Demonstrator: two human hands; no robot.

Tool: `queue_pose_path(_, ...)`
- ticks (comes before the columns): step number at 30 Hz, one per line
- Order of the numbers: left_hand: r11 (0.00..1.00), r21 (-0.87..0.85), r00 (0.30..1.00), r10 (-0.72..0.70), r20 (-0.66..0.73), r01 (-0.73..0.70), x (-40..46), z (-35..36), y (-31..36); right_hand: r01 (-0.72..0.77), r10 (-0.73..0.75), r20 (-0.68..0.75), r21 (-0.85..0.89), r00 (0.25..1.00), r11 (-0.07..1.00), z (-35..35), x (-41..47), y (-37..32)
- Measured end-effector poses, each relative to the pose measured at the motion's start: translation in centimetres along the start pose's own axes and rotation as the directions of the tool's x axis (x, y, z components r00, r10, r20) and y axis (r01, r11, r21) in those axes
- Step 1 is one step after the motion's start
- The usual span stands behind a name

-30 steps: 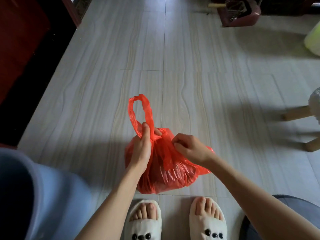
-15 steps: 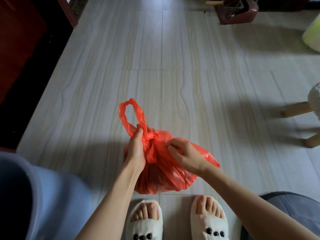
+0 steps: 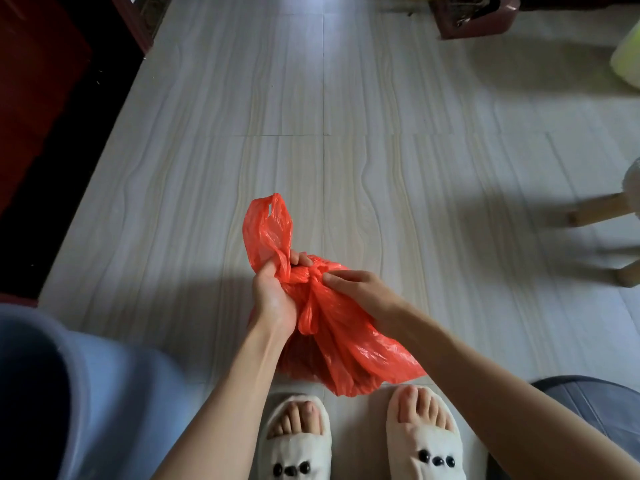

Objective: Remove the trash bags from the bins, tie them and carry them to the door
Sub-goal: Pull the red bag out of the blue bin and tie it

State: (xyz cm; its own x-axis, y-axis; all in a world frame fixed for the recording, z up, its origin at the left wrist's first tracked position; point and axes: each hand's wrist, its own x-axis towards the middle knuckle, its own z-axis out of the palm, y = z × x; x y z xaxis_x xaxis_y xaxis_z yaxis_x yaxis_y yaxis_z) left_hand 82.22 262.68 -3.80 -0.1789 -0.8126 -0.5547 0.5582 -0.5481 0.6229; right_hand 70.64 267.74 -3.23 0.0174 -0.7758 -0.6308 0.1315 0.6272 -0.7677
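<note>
Head camera looks down at a pale, wood-grain tiled floor (image 3: 381,161) where a red plastic trash bag (image 3: 349,348) sits just beyond the person's feet, near the middle of the scene. The left hand (image 3: 275,296) has its fingers and thumb curled tightly around one gathered handle loop (image 3: 268,233) of the bag, which rises above the fist toward the far side. The right hand (image 3: 360,289) is to the right of it, fingers bent and pinching the twisted plastic right at the knot (image 3: 313,273), which lies between the two hands. Another strip of red plastic hangs down from the knot over the bag's bulging body. The bag's lower right corner spreads out flat toward the near right, ending just beyond the right slipper.

Both feet wear white open-toed slippers (image 3: 296,445) with small dark beads on top, at the near edge. A blue-grey clothed knee (image 3: 86,393) fills the near left corner. Along the far left runs a dark red door (image 3: 38,98) with a dark threshold. A dark red bin (image 3: 478,15) stands at the far edge, a yellow-green object (image 3: 628,64) shows at the far right, and wooden stool legs (image 3: 599,213) enter from the right.
</note>
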Motion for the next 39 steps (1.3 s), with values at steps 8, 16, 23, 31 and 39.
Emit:
queue_pose_path(8, 0.992, 0.119, 0.999, -0.045, 0.004, 0.044, 0.2, -0.4, -0.6, 0.090, -0.098, -0.180, -0.052, 0.979, 0.995, 0.0, 1.0, -0.5)
queue_pose_path(16, 0.949, 0.281, 0.981, -0.103, -0.162, 0.146, 1.3, -1.9, 0.2, 0.374, -0.381, -0.303, -0.084, 0.874, 0.924, -1.4, 0.5, -0.8)
queue_pose_path(23, 0.469, 0.883, 0.872, 0.436, -0.222, -0.010, -0.4, -3.2, 1.5, 0.243, -0.792, 0.133, -0.970, 0.596, 0.020, -7.3, 0.2, 0.5)
queue_pose_path(31, 0.748, 0.628, 0.779, 0.257, -0.572, 0.214, 0.6, -6.8, 0.8, -0.027, -0.685, -0.111, -0.991, 0.720, 0.132, -10.7, -0.3, 4.5)
queue_pose_path(39, 0.824, 0.506, 0.786, 0.129, -0.604, 0.254, 1.6, -9.8, 0.4, -0.140, -0.561, -0.273, -0.953, 0.782, 0.268, -10.9, -1.1, 6.2)
